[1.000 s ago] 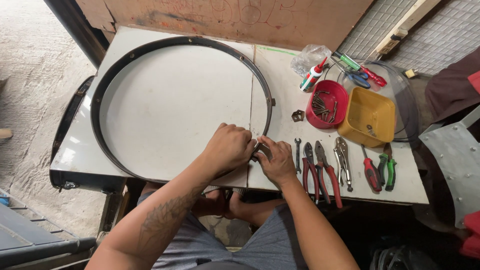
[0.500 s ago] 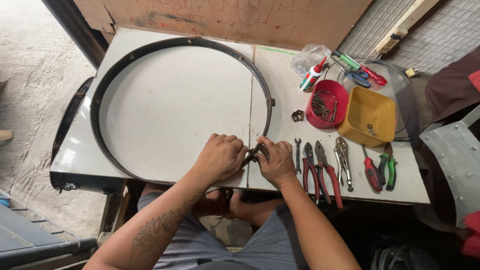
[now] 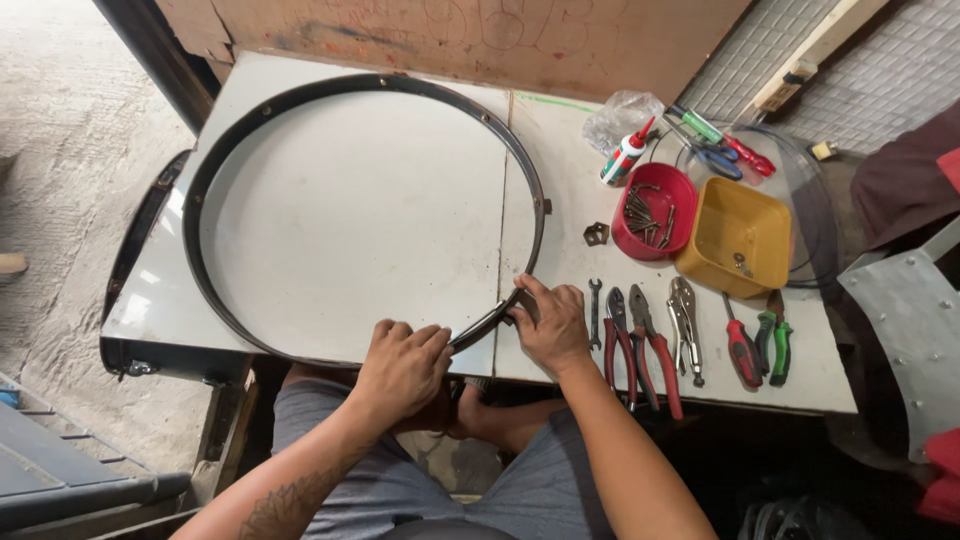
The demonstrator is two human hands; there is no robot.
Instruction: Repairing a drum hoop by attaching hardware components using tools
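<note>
At the near edge of the white table (image 3: 300, 110), the left hand (image 3: 402, 368) is curled over the black metal hoop (image 3: 205, 170) and the right hand (image 3: 550, 322) pinches it just beside, so the work looks like fitting or seating something on that near arc. The next move likely calls for holding the hoop steady while the fingers work. Pliers (image 3: 640, 340) and screwdrivers (image 3: 745, 350) lie along the near right edge, with a red bowl of screws (image 3: 655, 212) and a yellow tub (image 3: 735, 235) farther back.

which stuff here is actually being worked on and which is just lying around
In use:
- black metal hoop, gripped at its near edge
- left hand
- right hand

Lying about:
- pliers
- small spanner
- screwdrivers
- red bowl of screws
- yellow tub
- glue bottle
</note>
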